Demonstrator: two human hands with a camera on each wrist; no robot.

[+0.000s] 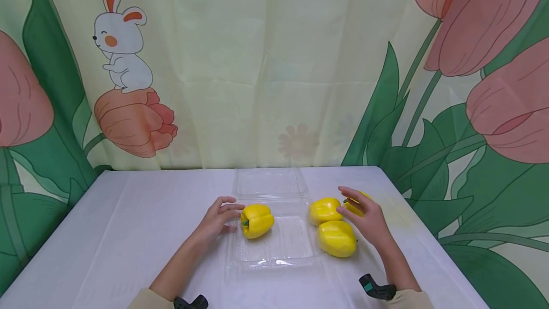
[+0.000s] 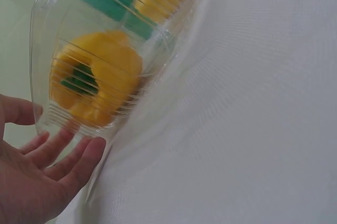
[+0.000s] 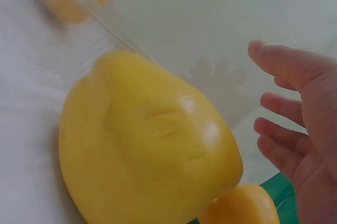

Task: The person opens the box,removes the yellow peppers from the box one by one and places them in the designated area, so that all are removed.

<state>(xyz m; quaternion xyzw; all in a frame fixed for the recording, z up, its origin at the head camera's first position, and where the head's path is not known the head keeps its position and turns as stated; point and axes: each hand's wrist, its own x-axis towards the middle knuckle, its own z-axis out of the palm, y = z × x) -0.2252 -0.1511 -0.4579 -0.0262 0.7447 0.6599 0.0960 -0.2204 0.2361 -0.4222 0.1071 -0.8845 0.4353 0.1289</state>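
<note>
A clear plastic box (image 1: 293,242) stands on the table with its lid (image 1: 270,182) folded back behind it. Inside, against the left part, lies a yellow bell pepper (image 1: 257,221), its green stem facing left. My left hand (image 1: 218,221) is at the box's left wall, fingers slightly bent and spread along it; the left wrist view shows the fingertips right at the ribbed plastic. To the right of the box lie three more yellow peppers: one (image 1: 324,210) behind another (image 1: 337,239), and a third partly hidden by my right hand (image 1: 366,216). That hand hovers with fingers apart, gripping nothing.
A white cloth (image 1: 128,232) covers the table. Behind it hangs a curtain (image 1: 223,61) printed with tulips and a rabbit. Black wrist devices sit near both cuffs, the right one (image 1: 377,287) close to the table's front.
</note>
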